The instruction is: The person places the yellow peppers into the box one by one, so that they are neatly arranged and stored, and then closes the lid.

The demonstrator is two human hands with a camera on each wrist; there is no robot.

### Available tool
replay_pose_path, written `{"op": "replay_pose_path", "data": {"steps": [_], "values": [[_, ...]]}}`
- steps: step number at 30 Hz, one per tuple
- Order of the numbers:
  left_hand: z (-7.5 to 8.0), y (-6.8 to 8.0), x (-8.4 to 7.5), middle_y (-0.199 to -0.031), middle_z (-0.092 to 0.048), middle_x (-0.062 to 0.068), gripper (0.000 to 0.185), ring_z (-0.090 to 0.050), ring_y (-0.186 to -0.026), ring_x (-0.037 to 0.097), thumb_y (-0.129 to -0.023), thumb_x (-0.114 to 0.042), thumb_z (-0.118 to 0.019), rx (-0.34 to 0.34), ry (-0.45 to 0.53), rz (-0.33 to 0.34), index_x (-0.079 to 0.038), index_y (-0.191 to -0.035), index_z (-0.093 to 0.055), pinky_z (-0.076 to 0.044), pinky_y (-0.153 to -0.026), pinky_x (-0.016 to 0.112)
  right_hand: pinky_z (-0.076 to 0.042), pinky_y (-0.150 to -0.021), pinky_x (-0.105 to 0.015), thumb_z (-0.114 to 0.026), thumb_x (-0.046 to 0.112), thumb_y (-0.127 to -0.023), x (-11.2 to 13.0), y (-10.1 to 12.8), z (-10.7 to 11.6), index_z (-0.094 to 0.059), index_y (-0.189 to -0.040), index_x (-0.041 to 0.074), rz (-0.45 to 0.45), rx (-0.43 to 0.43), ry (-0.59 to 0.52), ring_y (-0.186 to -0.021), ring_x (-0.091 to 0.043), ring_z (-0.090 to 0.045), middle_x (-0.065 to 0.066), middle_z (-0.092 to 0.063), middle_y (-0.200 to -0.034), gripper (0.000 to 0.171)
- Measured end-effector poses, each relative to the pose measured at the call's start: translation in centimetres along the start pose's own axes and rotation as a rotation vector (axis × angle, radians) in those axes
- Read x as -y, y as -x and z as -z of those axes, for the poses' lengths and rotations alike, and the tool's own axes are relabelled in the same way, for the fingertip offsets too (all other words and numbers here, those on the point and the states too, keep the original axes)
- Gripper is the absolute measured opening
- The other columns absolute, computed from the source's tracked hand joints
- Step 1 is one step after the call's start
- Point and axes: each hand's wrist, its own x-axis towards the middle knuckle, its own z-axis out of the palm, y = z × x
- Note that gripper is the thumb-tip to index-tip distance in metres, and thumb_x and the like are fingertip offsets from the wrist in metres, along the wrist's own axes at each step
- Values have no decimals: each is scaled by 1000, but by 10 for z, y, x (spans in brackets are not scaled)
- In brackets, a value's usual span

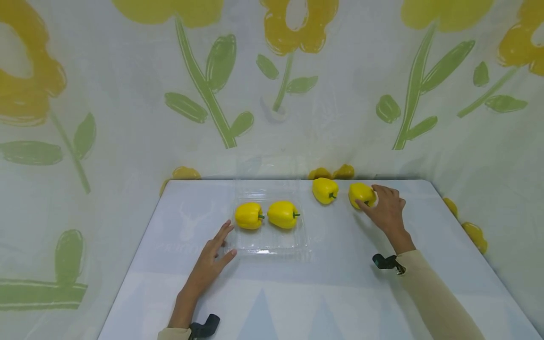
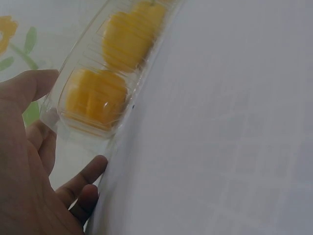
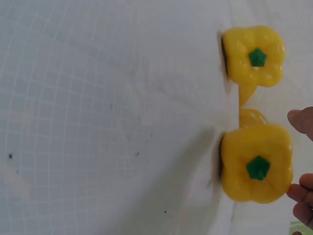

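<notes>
Nearest to the head camera were the person's beige sleeves [image 1: 437, 297], and at each wrist sat a small black device [image 1: 384, 261]. The left hand [image 1: 208, 259] was at the left edge of the clear tray [image 1: 267, 244], with its fingers spread wide; whether they touched the tray, I could not tell. Inside the tray lay two yellow peppers [image 1: 248, 216], side by side. Two more peppers [image 1: 325, 190] were on the white table [image 1: 352, 283], right of the tray and near the table's far edge. Around the rightmost one, the right hand [image 1: 390, 210] had its thumb and fingers wide apart. The right wrist view showed a gap beside the thumb; whether the fingertips touched this pepper, I could not tell.
</notes>
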Motion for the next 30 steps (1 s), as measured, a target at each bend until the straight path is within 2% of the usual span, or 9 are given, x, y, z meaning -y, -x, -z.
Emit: {"op": "replay_pose_path", "data": {"steps": [8,15,24,30], "values": [[0,0,1,-163,-20,-19,65,-46,-111,16,-99,-36,-62,-4,-8,2,-36,-157,-32,-43,-90,48,-25,-90,-65,-71,49,-89,-5,-2,-3,-46,-140,-7,-36,29,41,-124,-49,-33,-31,-45,-140,80],[0,-1,1,-164,-21,-17,66,-46,-110,16,-99,-34,-63,-4,-12,-10,-32,-157,-32,-44,-89,47,-26,-89,-64,-68,58,-88,-9,-6,-9,-45,-141,-7,-63,56,67,-122,-49,-34,-32,-45,-140,87],[-1,-2,0,-163,-20,-20,65,-45,-111,17,-99,-34,-62,-3,1,-3,-33,-157,-32,-43,-91,48,-26,-89,-63,-72,47,-89,-9,-6,-10,-48,-138,-8,-57,19,33,-121,-49,-35,-32,-48,-137,77],[-1,-1,3,-163,-19,-20,65,-45,-111,16,-99,-35,-62,-5,-1,2,-34,-157,-32,-43,-91,49,-25,-86,-63,-74,46,-88,-7,-2,-9,-50,-136,-8,-38,3,-11,-119,-49,-36,-32,-49,-137,76]]}}
